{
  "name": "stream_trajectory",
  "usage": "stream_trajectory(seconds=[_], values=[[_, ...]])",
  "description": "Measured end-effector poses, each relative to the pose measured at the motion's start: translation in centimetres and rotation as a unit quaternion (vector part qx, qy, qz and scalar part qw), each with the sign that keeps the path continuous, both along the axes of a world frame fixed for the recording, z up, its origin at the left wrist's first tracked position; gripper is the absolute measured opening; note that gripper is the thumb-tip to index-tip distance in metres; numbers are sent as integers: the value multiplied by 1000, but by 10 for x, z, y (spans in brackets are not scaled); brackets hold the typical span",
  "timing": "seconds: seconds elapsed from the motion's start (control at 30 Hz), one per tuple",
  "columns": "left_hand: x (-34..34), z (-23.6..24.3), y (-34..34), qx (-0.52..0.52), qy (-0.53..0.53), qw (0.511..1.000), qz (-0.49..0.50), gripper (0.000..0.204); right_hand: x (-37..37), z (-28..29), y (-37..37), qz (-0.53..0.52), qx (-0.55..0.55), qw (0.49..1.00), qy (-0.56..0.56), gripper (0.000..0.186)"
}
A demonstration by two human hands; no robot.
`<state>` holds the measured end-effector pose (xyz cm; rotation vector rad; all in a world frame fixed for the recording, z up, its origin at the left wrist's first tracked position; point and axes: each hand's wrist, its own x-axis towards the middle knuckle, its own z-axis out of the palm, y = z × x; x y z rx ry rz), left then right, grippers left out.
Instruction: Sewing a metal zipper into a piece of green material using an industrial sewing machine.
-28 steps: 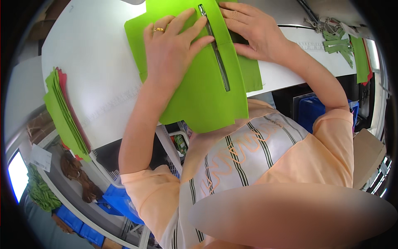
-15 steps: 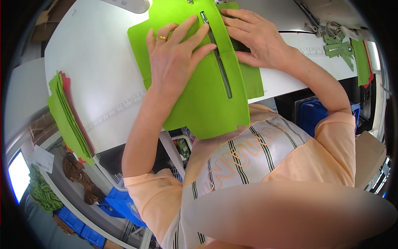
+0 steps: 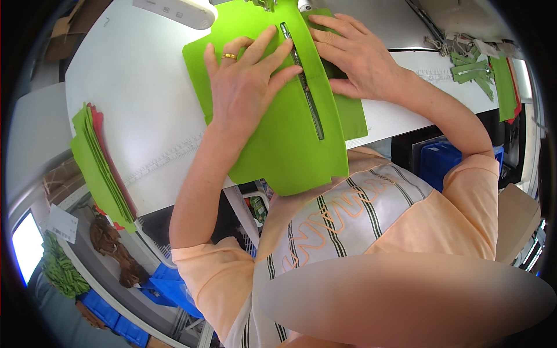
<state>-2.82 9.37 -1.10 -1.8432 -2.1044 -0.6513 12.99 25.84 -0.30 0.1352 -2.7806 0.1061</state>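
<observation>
A bright green panel [image 3: 290,156], apparently of leather-like material, lies on the white table and hangs over its near edge. Set lengthwise into it is a metal-toothed zipper [image 3: 310,98] on dark tape. My left hand [image 3: 243,81] rests flat on the panel left of the zipper, fingers spread, a ring on one finger. Along the panel's right edge lies my right hand [image 3: 357,58], fingers stretched out and thumb apart. A darker green piece [image 3: 351,116] shows beneath the panel on that side. At the top edge, the metal foot of a sewing machine [image 3: 264,4] is just above the panel.
Green and red pieces [image 3: 101,168] are stacked over the table's left edge. Green zippers [image 3: 473,69] lie at the far right beside hanging green strips [image 3: 506,87]. A white machine part [image 3: 177,11] juts in at the top. Blue bins [image 3: 174,284] stand below.
The view has shifted slightly, so more of the machine shows at the top. Both hands keep nearly the same place on the green panel.
</observation>
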Motion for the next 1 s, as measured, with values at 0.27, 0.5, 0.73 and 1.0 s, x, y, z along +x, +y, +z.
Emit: stream_trajectory(seconds=[0.27, 0.5, 0.73, 1.0], values=[[-14, 1, 8, 2, 14, 1000, -9, 34, -11, -1, 6, -8, 20, 1000, 3, 56], [-13, 2, 9, -12, 4, 1000, -3, 36, -10, -9, 9, -8, -30, 999, 24, 51], [-14, 1, 9, -10, -23, 1000, -4, 37, -20, 9, 27, -81, -137, 987, -30, 37], [-12, 0, 9, -18, -23, 1000, 4, 37, -54, 22, 40, 103, 70, 992, -12, 21]])
